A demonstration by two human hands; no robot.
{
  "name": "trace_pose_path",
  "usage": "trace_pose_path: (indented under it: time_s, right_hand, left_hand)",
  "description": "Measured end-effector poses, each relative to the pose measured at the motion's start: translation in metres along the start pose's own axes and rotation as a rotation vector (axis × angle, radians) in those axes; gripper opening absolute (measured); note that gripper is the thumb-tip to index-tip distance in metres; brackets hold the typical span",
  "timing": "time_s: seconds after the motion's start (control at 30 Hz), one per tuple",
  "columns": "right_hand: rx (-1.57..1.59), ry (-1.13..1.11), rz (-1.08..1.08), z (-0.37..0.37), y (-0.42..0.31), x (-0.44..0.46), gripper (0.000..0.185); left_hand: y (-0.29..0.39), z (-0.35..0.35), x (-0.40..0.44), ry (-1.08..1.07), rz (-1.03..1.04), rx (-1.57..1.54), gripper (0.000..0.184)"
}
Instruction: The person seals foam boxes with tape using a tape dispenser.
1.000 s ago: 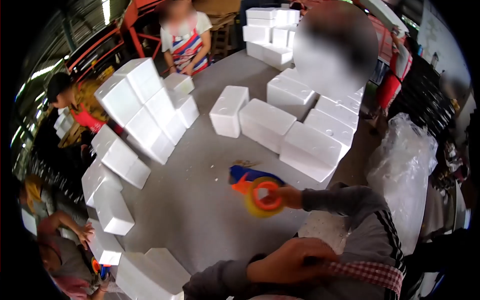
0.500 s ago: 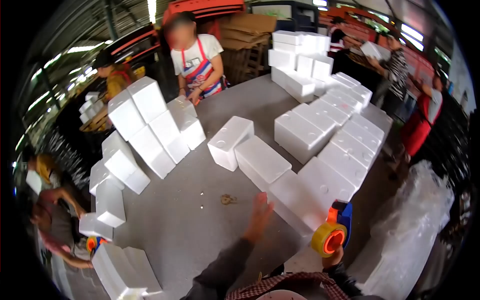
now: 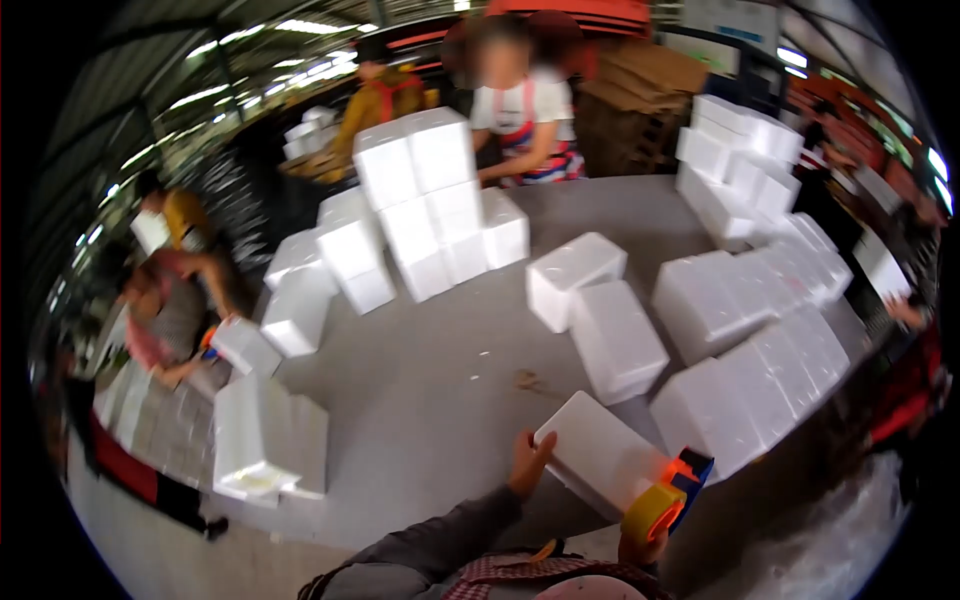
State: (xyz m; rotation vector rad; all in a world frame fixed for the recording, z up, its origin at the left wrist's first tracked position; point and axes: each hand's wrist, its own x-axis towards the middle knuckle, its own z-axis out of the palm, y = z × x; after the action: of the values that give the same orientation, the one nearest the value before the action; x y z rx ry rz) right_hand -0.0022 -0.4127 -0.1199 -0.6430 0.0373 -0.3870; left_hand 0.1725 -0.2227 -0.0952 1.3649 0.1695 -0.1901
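Observation:
My left hand (image 3: 528,464) grips the near left end of a white foam box (image 3: 598,448), thumb at its upper edge. This box sits at the near side of the grey table, turned at a slant. In my right hand (image 3: 642,546) is a tape dispenser (image 3: 682,482) with an orange and blue body and a roll of yellow tape (image 3: 652,512). The dispenser is at the right end of the same box; whether its tape touches the foam I cannot tell. Another foam box (image 3: 618,340) lies just beyond, against a further box (image 3: 575,270).
Rows of foam boxes (image 3: 755,395) line the right side of the table (image 3: 420,400), with stacks (image 3: 425,200) at the back left. Across the table stands a person in an apron (image 3: 525,120). A person at left (image 3: 165,310) handles a box. Clear plastic (image 3: 830,530) lies at right.
My left hand has gone from open above the table to gripping a foam box, which has shifted away from its row. The view has swung right to left across the table.

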Motion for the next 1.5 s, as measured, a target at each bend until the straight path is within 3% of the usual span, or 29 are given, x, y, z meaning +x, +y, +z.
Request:
trace_pose_path:
  time_s: [0.07, 0.17, 0.27, 0.3, 0.37, 0.4, 0.47, 0.5, 0.53, 0.57, 0.6, 0.67, 0.77, 0.87, 0.93, 1.0, 1.07, 1.2, 1.27, 1.33, 1.37, 1.4, 1.47, 1.5]
  right_hand:
    - [0.052, 0.178, 0.158, 0.022, 0.031, -0.008, 0.058]
    - [0.026, 0.133, 0.523, 0.062, 0.069, -0.009, 0.054]
    - [-0.05, 0.085, 0.704, 0.105, 0.079, 0.006, 0.051]
    - [-0.106, 0.078, 0.692, 0.12, 0.075, 0.012, 0.051]
    - [-0.31, 0.045, 0.547, 0.146, 0.058, 0.025, 0.049]
    - [-0.581, -0.089, 0.302, 0.136, 0.057, 0.035, 0.061]
    - [-0.819, -0.24, 0.04, 0.19, 0.028, 0.049, 0.064]
    - [-0.853, -0.233, 0.05, 0.209, 0.024, 0.053, 0.064]
    - [-1.018, -0.321, -0.148, 0.229, 0.025, 0.056, 0.054]
    - [-1.168, -0.416, -0.352, 0.242, 0.027, 0.056, 0.045]
    - [-1.183, -0.425, -0.352, 0.248, 0.029, 0.055, 0.045]
    - [-1.485, -0.758, -0.446, 0.256, 0.023, 0.056, 0.052]
    - [-1.484, -0.829, -0.357, 0.265, 0.024, 0.05, 0.062]
    - [-1.486, -0.849, -0.232, 0.285, 0.022, 0.051, 0.065]
    - [-1.568, -0.995, -0.241, 0.293, 0.017, 0.056, 0.063]
    - [-1.679, -0.916, -0.26, 0.3, 0.003, 0.062, 0.063]
    - [-1.826, -0.865, -0.279, 0.298, -0.011, 0.067, 0.064]
    - [-1.79, -0.965, -0.202, 0.312, -0.005, 0.069, 0.062]
    - [-1.875, -1.046, -0.118, 0.318, 0.002, 0.069, 0.061]
    - [-1.903, -1.061, -0.08, 0.311, 0.012, 0.065, 0.06]
    - [-1.929, -1.076, -0.051, 0.308, 0.017, 0.065, 0.06]
    - [-1.928, -1.075, -0.059, 0.309, 0.019, 0.067, 0.06]
    - [-1.919, -1.09, -0.073, 0.307, 0.016, 0.065, 0.061]
    - [-1.904, -1.11, -0.092, 0.3, 0.016, 0.066, 0.063]
  left_hand:
    - [0.029, -0.05, -0.027, 0.146, -0.028, -0.035, 0.051]
    - [0.053, -0.136, -0.049, 0.272, -0.113, -0.06, 0.054]
    - [0.08, -0.194, -0.062, 0.337, -0.116, -0.001, 0.056]
    - [0.086, -0.208, -0.061, 0.335, -0.133, -0.006, 0.056]
    - [0.085, -0.218, -0.053, 0.711, 0.535, 1.077, 0.041]
    - [0.103, -0.202, -0.059, 0.561, 0.469, 0.802, 0.038]
    - [0.165, -0.152, -0.082, 0.208, 0.256, 0.156, 0.036]
    - [0.176, -0.145, -0.086, -0.028, 0.023, -0.168, 0.04]
    - [0.178, -0.14, -0.083, -0.189, -0.127, -0.378, 0.042]
    - [0.181, -0.136, -0.076, -0.292, -0.186, -0.447, 0.04]
    - [0.183, -0.135, -0.072, -0.402, -0.24, -0.511, 0.039]
    - [0.192, -0.136, -0.072, -0.351, -0.273, -0.585, 0.038]
    - [0.195, -0.146, -0.069, -0.289, -0.357, -0.589, 0.031]
    - [0.183, -0.178, -0.058, -0.269, -0.143, -0.185, 0.02]
    - [0.187, -0.203, -0.046, -0.231, 0.002, 0.099, 0.015]
    - [0.193, -0.239, -0.017, -0.082, 0.276, -0.066, 0.015]
    - [0.207, -0.28, 0.005, 0.093, 0.334, 0.179, 0.013]
    - [0.159, -0.297, 0.021, 0.066, 0.283, 0.326, 0.013]
    - [0.108, -0.301, 0.037, -0.029, 0.15, 0.482, 0.013]
    - [0.039, -0.284, 0.047, -0.166, 0.166, 0.612, 0.016]
    - [0.06, -0.267, 0.03, -0.09, -0.025, 0.573, 0.023]
    - [0.049, -0.276, 0.033, -0.089, -0.019, 0.575, 0.023]
    - [0.01, -0.297, 0.032, 0.201, 0.255, 0.874, 0.041]
    - [0.052, -0.288, 0.019, 0.162, 0.156, 0.623, 0.06]
